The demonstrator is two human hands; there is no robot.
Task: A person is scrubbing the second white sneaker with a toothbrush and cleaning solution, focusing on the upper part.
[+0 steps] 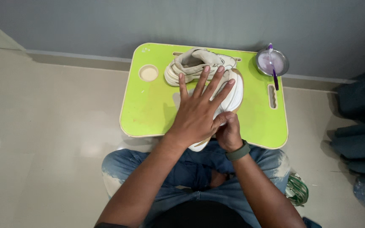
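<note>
1. On the green bench (148,112), near its middle: left hand (197,114) laid flat, fingers (199,82) spread wide and straight, palm pressing on the white sneaker (233,95).
2. Just below it: right hand (229,133), fingers curled shut around the sneaker's near end, at the bench's front edge.
3. Sneaker on its side, heel end overhanging the front edge toward the lap.
4. Behind it, touching: second sneaker (193,63), beige, upright, close to the back edge.
5. Far right corner: metal bowl (272,62) with a purple toothbrush (272,67) resting across it.
6. Left half of the bench bare apart from a round cup hole (148,73); right side bare beside a slot handle (272,96).
</note>
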